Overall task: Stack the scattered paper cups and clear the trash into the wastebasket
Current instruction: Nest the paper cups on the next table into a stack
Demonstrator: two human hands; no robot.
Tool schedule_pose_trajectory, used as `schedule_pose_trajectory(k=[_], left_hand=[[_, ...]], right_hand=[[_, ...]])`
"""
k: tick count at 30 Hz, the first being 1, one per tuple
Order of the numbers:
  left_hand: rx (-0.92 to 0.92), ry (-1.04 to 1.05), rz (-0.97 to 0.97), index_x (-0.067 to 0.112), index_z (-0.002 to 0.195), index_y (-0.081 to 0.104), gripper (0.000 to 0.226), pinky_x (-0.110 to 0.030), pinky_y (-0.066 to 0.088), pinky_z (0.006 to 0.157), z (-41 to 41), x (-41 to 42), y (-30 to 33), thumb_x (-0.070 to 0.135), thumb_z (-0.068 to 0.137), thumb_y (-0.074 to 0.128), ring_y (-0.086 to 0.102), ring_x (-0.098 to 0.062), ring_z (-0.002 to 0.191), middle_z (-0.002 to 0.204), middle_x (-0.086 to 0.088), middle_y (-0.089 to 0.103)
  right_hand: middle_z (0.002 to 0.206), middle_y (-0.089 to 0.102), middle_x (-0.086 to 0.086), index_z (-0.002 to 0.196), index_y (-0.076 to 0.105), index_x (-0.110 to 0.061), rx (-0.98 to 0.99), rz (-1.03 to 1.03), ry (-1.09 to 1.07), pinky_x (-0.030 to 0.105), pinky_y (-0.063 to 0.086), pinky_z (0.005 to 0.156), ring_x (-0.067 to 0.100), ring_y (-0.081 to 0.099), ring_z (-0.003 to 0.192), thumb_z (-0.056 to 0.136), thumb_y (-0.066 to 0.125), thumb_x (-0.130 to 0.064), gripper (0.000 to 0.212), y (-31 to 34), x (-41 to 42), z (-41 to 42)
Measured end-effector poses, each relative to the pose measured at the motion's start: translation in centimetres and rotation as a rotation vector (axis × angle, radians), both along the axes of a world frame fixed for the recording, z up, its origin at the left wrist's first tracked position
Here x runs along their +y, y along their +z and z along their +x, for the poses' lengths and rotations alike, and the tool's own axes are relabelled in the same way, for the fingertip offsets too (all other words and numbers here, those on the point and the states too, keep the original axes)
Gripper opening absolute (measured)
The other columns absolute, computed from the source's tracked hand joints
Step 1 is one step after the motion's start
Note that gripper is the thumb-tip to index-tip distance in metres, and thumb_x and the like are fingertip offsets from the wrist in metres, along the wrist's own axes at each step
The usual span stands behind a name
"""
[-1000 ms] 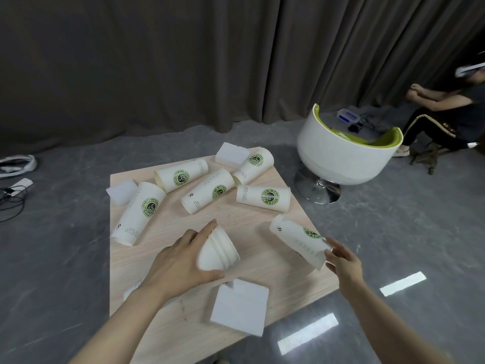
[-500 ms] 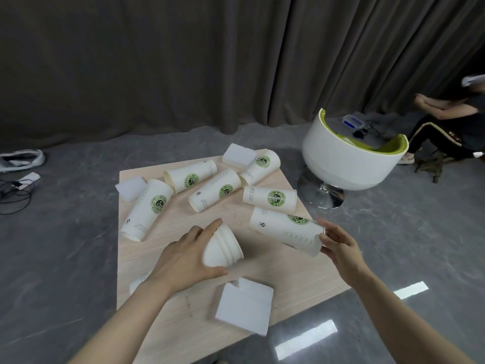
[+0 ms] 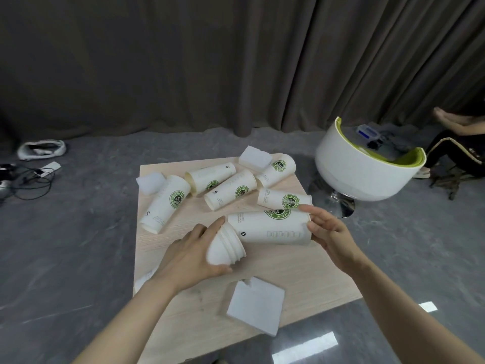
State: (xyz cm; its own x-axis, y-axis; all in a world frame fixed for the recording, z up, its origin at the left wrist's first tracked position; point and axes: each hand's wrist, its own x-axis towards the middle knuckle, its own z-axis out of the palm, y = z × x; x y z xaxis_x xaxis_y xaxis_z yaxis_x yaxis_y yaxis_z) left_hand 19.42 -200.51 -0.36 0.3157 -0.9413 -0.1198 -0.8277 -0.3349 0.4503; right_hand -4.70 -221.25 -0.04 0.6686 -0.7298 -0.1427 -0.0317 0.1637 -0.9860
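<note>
My left hand [image 3: 190, 254] grips a short stack of nested white paper cups [image 3: 226, 246], their rims turned toward the right. My right hand [image 3: 328, 229] holds a white paper cup with a green logo [image 3: 270, 227] by its rim end, lying sideways above the wooden table [image 3: 301, 279]. The cup's narrow bottom touches the stack's open end. Several more logo cups [image 3: 166, 203] lie on their sides across the far half of the table. White foam pieces lie at the near edge [image 3: 256, 306], the far left [image 3: 151, 181] and the far right [image 3: 254, 157].
A white chair with green lining [image 3: 364, 172] stands on a chrome base just right of the table. A person sits at the far right [image 3: 462, 145]. Cables and a white object [image 3: 42, 149] lie on the grey floor at left. A dark curtain hangs behind.
My right hand lifted the logo cup from the table's right edge and carried it leftward, turning it level, until its bottom met the stack in my left hand.
</note>
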Motion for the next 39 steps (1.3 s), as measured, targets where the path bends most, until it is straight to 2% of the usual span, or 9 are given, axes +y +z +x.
schedule_pose_trajectory(k=[4,7,11,17,26,30,34,37,39], left_hand=[[0.021,0.021,-0.013,0.046,0.147,-0.003,0.104,-0.025,0.041,0.086,1.2,1.1,0.0,0.071,0.069,0.062,0.044,-0.009,0.120,0.128,0.013,0.037],[0.023,0.034,-0.036,0.045,0.148,-0.001,0.104,-0.026,0.042,0.086,2.5,1.9,0.3,0.071,0.069,0.063,0.044,-0.009,0.120,0.129,0.012,0.038],[0.010,-0.012,-0.036,0.045,0.148,0.000,0.103,-0.024,0.041,0.086,3.7,2.9,1.1,0.072,0.069,0.062,0.045,-0.008,0.117,0.130,0.013,0.037],[-0.012,-0.080,-0.050,0.047,0.147,-0.003,0.104,-0.021,0.034,0.079,4.6,3.8,1.9,0.074,0.069,0.060,0.047,-0.007,0.111,0.127,0.016,0.037],[0.056,-0.089,-0.072,0.049,0.145,-0.008,0.105,-0.020,0.035,0.080,5.9,4.9,1.9,0.072,0.069,0.061,0.044,-0.004,0.115,0.124,0.017,0.037],[0.035,-0.063,-0.071,0.047,0.145,-0.013,0.107,-0.022,0.037,0.085,5.7,4.8,1.6,0.074,0.069,0.058,0.044,-0.007,0.118,0.126,0.014,0.038],[0.073,-0.044,-0.030,0.046,0.145,-0.014,0.108,-0.025,0.040,0.085,4.9,4.1,1.3,0.074,0.070,0.058,0.043,-0.009,0.120,0.126,0.012,0.039],[0.075,-0.013,-0.029,0.047,0.146,-0.010,0.107,-0.026,0.041,0.084,4.3,3.1,1.1,0.073,0.069,0.060,0.044,-0.009,0.118,0.122,0.012,0.039],[0.069,0.016,-0.028,0.047,0.146,-0.007,0.106,-0.027,0.042,0.085,3.8,2.2,0.8,0.074,0.069,0.060,0.044,-0.009,0.119,0.122,0.012,0.039]], right_hand=[[0.108,0.066,0.012,0.126,0.058,-0.012,0.021,-0.025,0.025,0.024,0.054,0.078,0.021,0.060,0.099,0.089,0.058,-0.008,0.037,0.7,0.8,1.4],[0.090,0.070,-0.003,0.127,0.055,-0.011,0.071,-0.065,0.064,0.016,0.049,0.069,0.009,0.062,0.082,0.095,0.046,0.005,0.037,1.4,2.2,2.6],[0.067,0.058,-0.011,0.125,0.056,-0.011,0.110,-0.116,0.108,0.012,0.042,0.061,0.000,0.052,0.063,0.094,0.049,0.004,0.035,2.0,4.1,4.5],[0.075,0.032,0.010,0.121,0.062,-0.022,0.117,-0.137,0.182,0.012,0.036,0.061,0.005,0.037,0.065,0.085,0.056,-0.015,0.037,2.7,7.7,8.9],[0.070,0.037,0.008,0.123,0.062,-0.023,0.048,-0.066,0.245,0.017,0.033,0.064,0.008,0.037,0.066,0.087,0.057,-0.020,0.036,2.0,12.6,13.4],[0.079,0.042,0.019,0.128,0.059,-0.026,0.015,-0.017,0.253,0.035,0.028,0.080,0.025,0.038,0.085,0.087,0.061,-0.030,0.040,1.0,12.9,14.0],[0.062,0.042,0.000,0.125,0.060,-0.020,0.037,-0.032,0.259,0.016,0.033,0.063,0.011,0.038,0.062,0.088,0.055,-0.021,0.037,1.1,12.4,13.8],[0.087,0.061,0.015,0.125,0.061,-0.019,0.053,-0.003,0.279,0.030,0.042,0.079,0.021,0.054,0.084,0.091,0.058,-0.019,0.034,1.0,10.8,13.0],[0.105,0.068,0.010,0.121,0.062,-0.018,0.090,-0.029,0.185,0.030,0.049,0.081,0.019,0.061,0.095,0.093,0.059,-0.011,0.029,0.4,8.6,11.9]])
